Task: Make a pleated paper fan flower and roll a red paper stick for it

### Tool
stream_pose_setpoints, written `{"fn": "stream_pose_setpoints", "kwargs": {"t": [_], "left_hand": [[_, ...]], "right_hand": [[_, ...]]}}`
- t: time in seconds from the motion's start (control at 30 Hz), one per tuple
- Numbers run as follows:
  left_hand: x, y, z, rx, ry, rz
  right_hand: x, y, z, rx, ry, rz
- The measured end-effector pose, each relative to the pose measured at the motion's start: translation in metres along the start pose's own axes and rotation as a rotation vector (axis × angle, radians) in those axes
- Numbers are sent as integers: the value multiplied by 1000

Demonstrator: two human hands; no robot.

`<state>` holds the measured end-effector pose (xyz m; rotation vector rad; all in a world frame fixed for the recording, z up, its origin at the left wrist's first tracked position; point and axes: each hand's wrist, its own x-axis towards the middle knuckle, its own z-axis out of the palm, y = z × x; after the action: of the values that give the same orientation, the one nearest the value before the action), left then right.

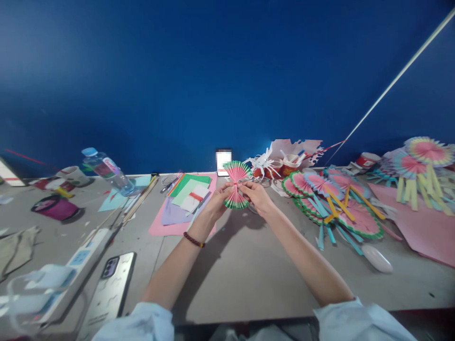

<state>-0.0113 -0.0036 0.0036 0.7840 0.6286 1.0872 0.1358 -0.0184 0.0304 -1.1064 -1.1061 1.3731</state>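
Observation:
Between my two hands, above the middle of the table, is a pleated paper fan (237,171), pink with green edges and pinched at its waist. Its folds spread out above and below that waist. My left hand (221,199) is closed on the fan's left side near the centre. From the right, my right hand (256,195) pinches the same central part with thumb and fingers. A dark bead bracelet (194,239) circles my left wrist. Behind the fan, a phone with a lit screen (223,162) leans against the blue wall.
Coloured paper sheets (167,230) lie left of my hands, near a water bottle (113,173), wooden sticks (140,201), a power strip (76,272) and another phone (111,284). Finished paper rosettes (360,219), a red cup (289,166), a white computer mouse (377,258) and pink paper (419,227) are on the right.

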Motion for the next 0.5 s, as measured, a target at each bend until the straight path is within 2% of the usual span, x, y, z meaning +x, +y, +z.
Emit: {"fn": "stream_pose_setpoints", "kwargs": {"t": [0.23, 0.4, 0.5], "left_hand": [[-2, 2, 7, 58, 71, 62], [1, 4, 7, 194, 132, 217], [2, 8, 6, 286, 159, 257]], "right_hand": [[5, 5, -1, 23, 48, -12], [9, 7, -2, 4, 89, -114], [10, 7, -3, -49, 119, -130]]}}
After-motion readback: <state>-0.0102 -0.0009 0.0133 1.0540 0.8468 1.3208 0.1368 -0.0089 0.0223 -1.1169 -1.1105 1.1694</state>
